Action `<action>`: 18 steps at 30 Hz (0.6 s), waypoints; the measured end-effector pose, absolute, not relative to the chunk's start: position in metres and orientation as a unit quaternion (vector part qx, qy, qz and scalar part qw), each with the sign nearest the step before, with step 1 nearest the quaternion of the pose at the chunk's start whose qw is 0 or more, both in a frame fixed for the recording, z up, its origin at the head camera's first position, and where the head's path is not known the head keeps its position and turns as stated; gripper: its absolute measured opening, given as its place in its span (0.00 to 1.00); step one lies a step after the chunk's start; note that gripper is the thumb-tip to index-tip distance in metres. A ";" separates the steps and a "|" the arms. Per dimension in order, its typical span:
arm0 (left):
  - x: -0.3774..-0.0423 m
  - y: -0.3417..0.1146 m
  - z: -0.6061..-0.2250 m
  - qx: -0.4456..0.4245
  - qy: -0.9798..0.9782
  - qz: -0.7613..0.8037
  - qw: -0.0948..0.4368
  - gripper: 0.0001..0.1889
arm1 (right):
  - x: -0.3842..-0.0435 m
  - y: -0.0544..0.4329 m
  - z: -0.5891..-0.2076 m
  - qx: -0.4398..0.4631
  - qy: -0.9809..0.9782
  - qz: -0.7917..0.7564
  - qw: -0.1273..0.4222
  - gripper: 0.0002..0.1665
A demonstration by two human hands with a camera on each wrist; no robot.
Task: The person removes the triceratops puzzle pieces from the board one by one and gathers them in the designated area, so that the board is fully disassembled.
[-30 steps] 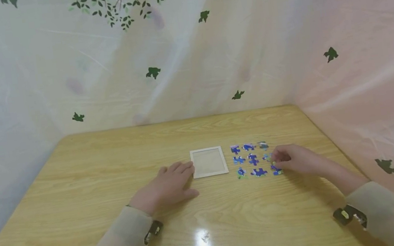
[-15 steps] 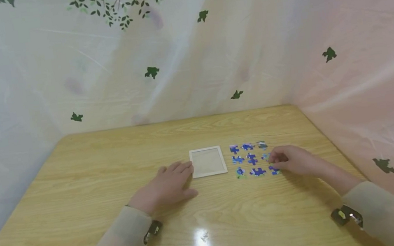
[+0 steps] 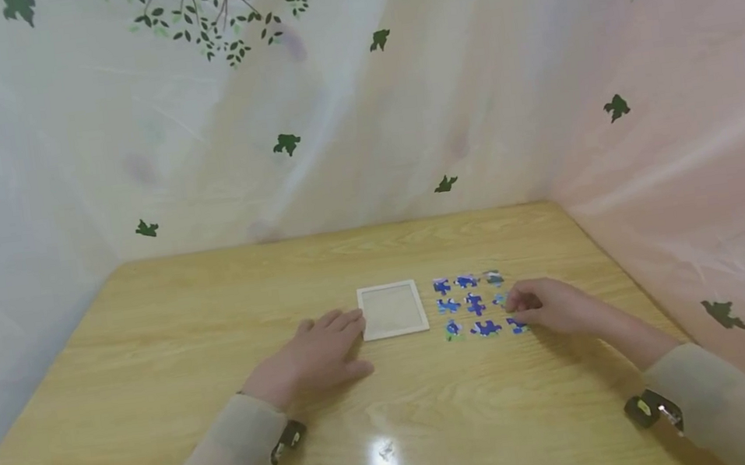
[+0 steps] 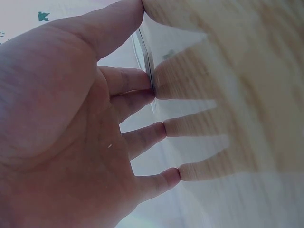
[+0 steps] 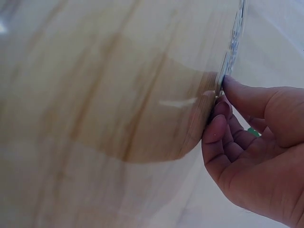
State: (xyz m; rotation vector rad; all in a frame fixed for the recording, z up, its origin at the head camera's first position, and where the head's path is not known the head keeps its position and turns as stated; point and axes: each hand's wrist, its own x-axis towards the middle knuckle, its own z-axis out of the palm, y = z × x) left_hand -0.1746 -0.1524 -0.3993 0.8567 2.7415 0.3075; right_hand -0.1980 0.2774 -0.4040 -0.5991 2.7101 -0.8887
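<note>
In the head view, a square white frame point(image 3: 396, 333) lies on the table. The person's left hand point(image 3: 318, 352) rests flat beside it, fingers straight, fingertips touching its left edge; the left wrist view shows those spread fingers point(image 4: 145, 137) meeting the glossy tabletop. To the frame's right, several blue jigsaw puzzle pieces point(image 3: 474, 304) lie spaced in rows. At their right side, the right hand point(image 3: 552, 307) has curled fingers and pinches the lower right puzzle piece point(image 3: 517, 326), which it partly covers. In the right wrist view, the thumb touches this piece's edge point(image 5: 221, 78).
The wooden table point(image 3: 212, 301) has a glossy top that mirrors the hands. A pale curtain point(image 3: 342, 111) with printed leaves hangs behind it, and a pinkish curtain point(image 3: 691, 183) at the right. Each sleeve cuff carries a dark wrist device point(image 3: 289, 440).
The right hand has shifted very slightly left at the lower right puzzle piece. The left hand stays at the frame. The head view has tilted a little.
</note>
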 end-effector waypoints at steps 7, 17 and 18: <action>-0.176 -0.155 -0.401 0.293 0.942 0.108 0.123 0.43 | -0.199 0.275 -0.403 -0.207 0.927 -0.295 0.105 0.05; -0.174 -0.154 -0.397 0.290 0.943 0.106 0.125 0.44 | -0.199 0.274 -0.404 -0.209 0.929 -0.291 0.098 0.05; -0.174 -0.155 -0.397 0.289 0.943 0.108 0.125 0.44 | -0.199 0.274 -0.404 -0.208 0.929 -0.290 0.096 0.05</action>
